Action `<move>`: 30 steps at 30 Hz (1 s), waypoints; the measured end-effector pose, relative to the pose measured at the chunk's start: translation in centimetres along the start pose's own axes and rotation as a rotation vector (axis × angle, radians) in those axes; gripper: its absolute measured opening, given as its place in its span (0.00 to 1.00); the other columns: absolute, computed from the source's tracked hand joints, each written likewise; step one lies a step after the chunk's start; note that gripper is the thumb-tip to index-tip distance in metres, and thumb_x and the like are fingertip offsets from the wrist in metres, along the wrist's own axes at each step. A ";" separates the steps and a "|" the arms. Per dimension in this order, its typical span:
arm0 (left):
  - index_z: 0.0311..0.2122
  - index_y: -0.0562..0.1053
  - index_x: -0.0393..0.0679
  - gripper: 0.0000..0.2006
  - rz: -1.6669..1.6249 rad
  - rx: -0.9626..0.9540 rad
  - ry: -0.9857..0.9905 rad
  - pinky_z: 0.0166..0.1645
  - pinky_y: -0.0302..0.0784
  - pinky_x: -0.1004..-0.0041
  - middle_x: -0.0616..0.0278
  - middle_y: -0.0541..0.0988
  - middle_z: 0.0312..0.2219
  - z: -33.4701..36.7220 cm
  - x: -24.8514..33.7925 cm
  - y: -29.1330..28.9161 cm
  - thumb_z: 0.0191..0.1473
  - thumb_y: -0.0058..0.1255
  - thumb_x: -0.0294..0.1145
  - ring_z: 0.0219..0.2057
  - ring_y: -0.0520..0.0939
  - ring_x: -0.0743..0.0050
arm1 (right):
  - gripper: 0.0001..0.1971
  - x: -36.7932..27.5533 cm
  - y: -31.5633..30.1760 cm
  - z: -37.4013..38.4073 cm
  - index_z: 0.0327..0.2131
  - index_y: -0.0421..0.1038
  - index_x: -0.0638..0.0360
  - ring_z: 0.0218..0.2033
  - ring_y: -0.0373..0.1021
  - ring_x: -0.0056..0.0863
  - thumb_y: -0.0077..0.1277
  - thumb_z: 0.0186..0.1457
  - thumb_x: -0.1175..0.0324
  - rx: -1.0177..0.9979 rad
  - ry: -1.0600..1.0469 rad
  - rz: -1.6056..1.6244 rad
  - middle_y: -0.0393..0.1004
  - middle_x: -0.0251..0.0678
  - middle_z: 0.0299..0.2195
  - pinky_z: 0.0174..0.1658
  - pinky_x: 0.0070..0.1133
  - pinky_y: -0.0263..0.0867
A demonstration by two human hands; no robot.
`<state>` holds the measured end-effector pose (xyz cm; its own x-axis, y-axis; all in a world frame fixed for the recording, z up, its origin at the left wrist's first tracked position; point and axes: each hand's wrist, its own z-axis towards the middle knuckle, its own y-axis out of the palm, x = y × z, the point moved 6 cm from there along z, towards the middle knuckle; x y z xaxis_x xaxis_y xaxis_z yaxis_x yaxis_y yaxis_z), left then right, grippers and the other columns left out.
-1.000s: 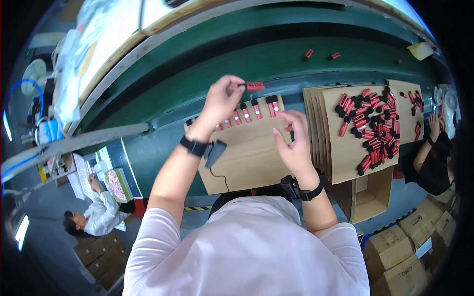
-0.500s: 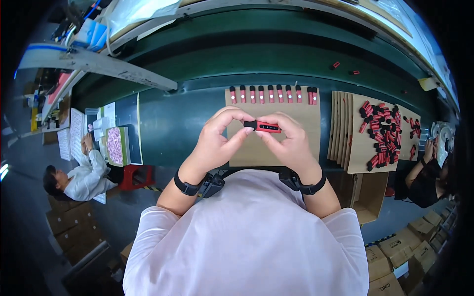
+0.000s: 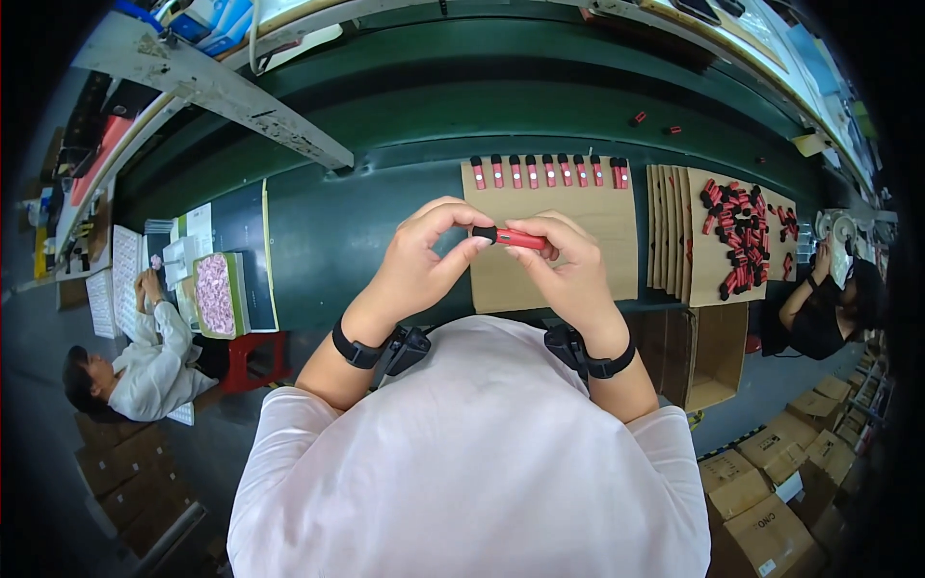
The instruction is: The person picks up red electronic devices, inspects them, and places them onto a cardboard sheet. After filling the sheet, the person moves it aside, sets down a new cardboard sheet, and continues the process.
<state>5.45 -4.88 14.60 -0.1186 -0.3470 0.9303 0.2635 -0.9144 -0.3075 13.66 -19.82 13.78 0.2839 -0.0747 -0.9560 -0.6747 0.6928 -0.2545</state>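
A small red microphone (image 3: 520, 238) with a black foam head lies level between my hands, above the cardboard sheet (image 3: 554, 279). My left hand (image 3: 424, 260) is closed, pinching the black head between thumb and fingers. With its thumb and fingers, my right hand (image 3: 568, 260) grips the red body near the other end. The side turned up is mostly plain red with a small dark slot. Along the sheet's far edge stands a row of several similar microphones (image 3: 532, 171), black heads pointing away from me, each with a white dot on its body.
Right of the sheet are upright cardboard dividers (image 3: 665, 231) and a cardboard sheet heaped with red-and-black microphones (image 3: 740, 236). A tray of pink pieces (image 3: 220, 294) stands at left. Co-workers sit on both sides. A metal post (image 3: 241, 101) slants across the far left. An open carton (image 3: 718, 356) sits below the bench.
The microphone has been turned about its length: the black button panel no longer faces up, and a plain red side with a small slot does. The view has shifted slightly.
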 end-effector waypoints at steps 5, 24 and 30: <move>0.37 0.74 0.39 0.10 0.107 -0.060 0.104 0.46 0.72 0.70 0.56 0.77 0.36 -0.8 -2.3 -1.0 0.47 0.55 0.19 0.39 0.78 0.62 | 0.11 1.8 2.7 0.0 0.39 0.74 0.65 0.27 0.66 0.15 0.57 0.50 0.73 -0.076 0.153 -0.091 0.73 0.32 0.30 0.31 0.15 0.62; 0.38 0.74 0.36 0.09 0.336 0.004 -0.306 0.43 0.73 0.69 0.52 0.77 0.36 -9.3 -18.8 -8.1 0.50 0.53 0.25 0.37 0.79 0.59 | 0.15 22.1 8.3 5.0 0.32 0.68 0.65 0.31 0.73 0.48 0.52 0.53 0.60 0.007 0.545 -0.769 0.76 0.49 0.27 0.36 0.38 0.68; 0.36 0.74 0.36 0.08 0.309 0.023 -0.354 0.42 0.73 0.67 0.54 0.77 0.33 -9.1 -20.8 -7.2 0.49 0.55 0.25 0.35 0.79 0.60 | 0.15 22.5 7.9 5.1 0.32 0.68 0.65 0.31 0.73 0.48 0.52 0.53 0.60 0.034 0.518 -0.778 0.76 0.48 0.27 0.36 0.37 0.69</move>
<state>-2.66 7.03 -4.34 0.3016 -0.5058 0.8082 0.2569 -0.7732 -0.5798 18.19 -12.34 -8.97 0.3030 -0.8310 -0.4666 -0.3997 0.3336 -0.8538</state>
